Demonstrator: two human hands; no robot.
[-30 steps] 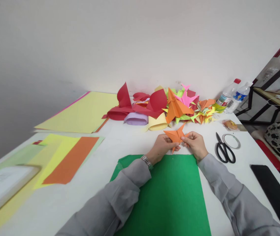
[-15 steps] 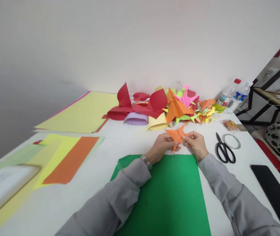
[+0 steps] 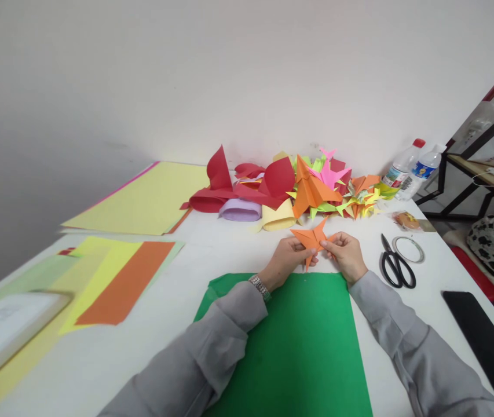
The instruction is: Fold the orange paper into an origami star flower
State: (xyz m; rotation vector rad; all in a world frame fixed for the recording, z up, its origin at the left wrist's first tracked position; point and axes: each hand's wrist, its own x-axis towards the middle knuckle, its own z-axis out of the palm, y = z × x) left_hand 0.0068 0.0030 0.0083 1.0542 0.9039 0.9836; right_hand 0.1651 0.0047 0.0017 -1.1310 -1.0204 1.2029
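An orange folded paper figure (image 3: 313, 236) with pointed ends is pinched between my two hands, just beyond the far edge of a green paper sheet (image 3: 299, 341). My left hand (image 3: 288, 260), with a metal watch at its wrist, grips the lower left part of the figure between thumb and fingers. On the right side of it, my right hand (image 3: 346, 255) has its thumb pressed on the paper over the fingers. Fingertips behind the figure are partly hidden. Close behind it stands a pile of folded paper, with a larger orange piece (image 3: 311, 188) and a pink one (image 3: 329, 174).
Black-handled scissors (image 3: 396, 266) and a tape roll (image 3: 408, 249) lie at the right, with a black phone-like slab (image 3: 483, 347) nearer. Two bottles (image 3: 420, 171) stand at the back right. Coloured sheets (image 3: 125, 284) and a white box (image 3: 10, 330) occupy the left.
My left hand and wrist have shifted very slightly. Both hands keep hold of the orange folded paper figure, which stays almost in place.
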